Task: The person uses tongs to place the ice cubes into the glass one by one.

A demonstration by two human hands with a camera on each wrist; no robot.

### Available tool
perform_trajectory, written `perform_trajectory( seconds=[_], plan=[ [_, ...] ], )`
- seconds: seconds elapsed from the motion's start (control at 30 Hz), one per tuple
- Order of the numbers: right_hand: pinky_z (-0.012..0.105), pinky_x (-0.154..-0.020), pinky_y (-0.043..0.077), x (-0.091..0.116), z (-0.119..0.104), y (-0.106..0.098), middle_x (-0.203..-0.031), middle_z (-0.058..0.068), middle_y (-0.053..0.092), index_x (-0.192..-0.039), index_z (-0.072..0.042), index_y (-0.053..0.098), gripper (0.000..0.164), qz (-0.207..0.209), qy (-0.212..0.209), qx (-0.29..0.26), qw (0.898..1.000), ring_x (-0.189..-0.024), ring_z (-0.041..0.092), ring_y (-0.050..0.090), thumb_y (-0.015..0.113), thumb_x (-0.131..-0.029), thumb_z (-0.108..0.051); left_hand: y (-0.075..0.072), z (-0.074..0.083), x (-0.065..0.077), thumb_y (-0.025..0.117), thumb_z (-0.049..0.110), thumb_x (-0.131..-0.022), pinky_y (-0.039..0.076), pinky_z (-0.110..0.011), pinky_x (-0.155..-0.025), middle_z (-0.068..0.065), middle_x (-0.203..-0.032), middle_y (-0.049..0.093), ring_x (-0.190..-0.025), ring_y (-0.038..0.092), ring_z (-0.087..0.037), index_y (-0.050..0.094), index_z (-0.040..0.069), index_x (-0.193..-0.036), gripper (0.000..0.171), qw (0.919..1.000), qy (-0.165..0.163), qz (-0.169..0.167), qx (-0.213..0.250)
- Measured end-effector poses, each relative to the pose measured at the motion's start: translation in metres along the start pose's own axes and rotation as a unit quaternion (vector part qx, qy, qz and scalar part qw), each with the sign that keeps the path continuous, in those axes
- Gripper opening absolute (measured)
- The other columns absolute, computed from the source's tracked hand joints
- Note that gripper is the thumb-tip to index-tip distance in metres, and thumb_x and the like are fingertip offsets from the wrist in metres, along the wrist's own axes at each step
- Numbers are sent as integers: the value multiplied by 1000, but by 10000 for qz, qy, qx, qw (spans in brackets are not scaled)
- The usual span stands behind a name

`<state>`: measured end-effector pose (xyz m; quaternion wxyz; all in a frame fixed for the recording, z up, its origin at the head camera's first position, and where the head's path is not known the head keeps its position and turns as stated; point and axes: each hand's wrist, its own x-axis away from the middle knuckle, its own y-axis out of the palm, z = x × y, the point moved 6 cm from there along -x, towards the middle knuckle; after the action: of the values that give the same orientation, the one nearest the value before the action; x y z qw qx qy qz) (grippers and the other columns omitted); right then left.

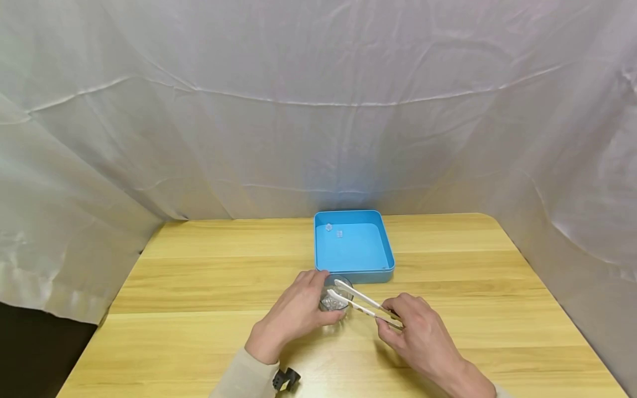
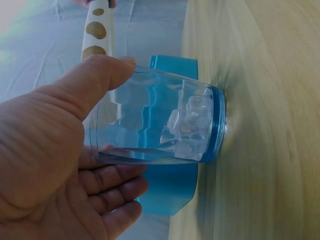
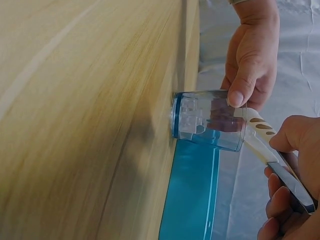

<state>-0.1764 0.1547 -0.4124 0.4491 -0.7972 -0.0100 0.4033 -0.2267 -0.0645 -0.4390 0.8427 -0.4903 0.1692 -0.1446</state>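
My left hand (image 1: 297, 309) holds a clear glass (image 2: 132, 127) near its rim, with the thumb on one side and fingers on the other. Several ice cubes (image 2: 189, 125) lie at the bottom of this glass, which stands upright on the table. In my right hand (image 1: 423, 334) is a pair of tongs (image 1: 360, 296), gripped with thumb and fingers along the metal handle part. Their white tips are spread apart at the glass's mouth. Seen from the right wrist, the tips overlap the rim, and the ice sits lower, near the base.
Just behind the glass stands a shallow blue tray (image 1: 355, 276) with two small clear cubes (image 1: 339, 234) in its far left part. A wooden table (image 1: 199, 287) carries everything. Grey cloth (image 1: 278, 143) hangs around the back and sides. A black clip (image 1: 286, 380) shows at my left wrist.
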Motion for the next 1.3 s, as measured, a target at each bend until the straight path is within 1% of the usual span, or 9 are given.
perform_trajectory(
  seconds=[0.2,0.47,0.73,0.87,0.97,1.07,1.17,1.3],
  plan=[
    [15,-55,38,0,0,0,-76,-13,53,-91,-12,71,21,-82,78,10,9999,-68,-1,40,83,-74,-14,0,0,0,84,49,-88,57,-38,-97,-9,-130,66,-120,59,-23,56,4,-143,77,10000,0,-14,9],
    [16,-55,39,-1,0,0,-76,-12,54,-91,-14,70,22,-100,94,66,9999,-69,-1,41,84,-74,-14,-2,1,0,84,50,-87,57,-38,-98,-10,-130,66,-120,60,-24,56,3,-143,78,10000,16,9,12],
    [16,-56,40,-1,0,-2,-77,-11,57,-91,-11,71,22,65,49,12,10000,-70,1,44,83,-73,-13,-1,0,0,85,49,-87,57,-38,-98,-8,-129,66,-120,59,-22,56,4,-143,77,10000,3,-6,55],
    [16,-56,40,-2,3,-5,-78,-9,59,-92,-10,71,21,259,-57,-19,9996,-70,2,45,81,-74,-14,0,0,1,85,48,-87,57,-37,-97,-9,-131,66,-121,59,-23,55,4,-145,79,9999,-21,-16,104],
    [15,-55,40,-6,7,-8,-78,-9,60,-92,-9,70,21,393,-108,-22,9992,-69,2,44,80,-74,-14,1,0,1,85,48,-87,57,-37,-96,-11,-134,65,-122,58,-23,54,3,-146,80,9999,-37,-37,138],
    [17,-54,40,-13,13,-10,-78,-7,61,-91,-9,71,20,416,-25,41,9991,-67,2,44,81,-74,-14,1,0,1,84,49,-87,57,-38,-98,-12,-137,64,-125,58,-24,54,3,-147,81,9999,-49,-57,131],
    [20,-53,42,-22,19,-10,-79,-4,64,-92,-7,72,20,318,142,136,9993,-66,4,45,82,-75,-12,1,0,1,84,49,-87,56,-40,-102,-12,-138,63,-127,58,-25,53,3,-147,82,9999,-52,-69,123],
    [23,-53,44,-36,29,-5,-80,0,66,-93,-6,73,18,119,376,237,9989,-65,6,47,83,-78,-8,1,0,1,84,49,-87,57,-40,-101,-12,-138,63,-127,58,-25,53,3,-147,82,9998,-74,-96,136]
  ],
)
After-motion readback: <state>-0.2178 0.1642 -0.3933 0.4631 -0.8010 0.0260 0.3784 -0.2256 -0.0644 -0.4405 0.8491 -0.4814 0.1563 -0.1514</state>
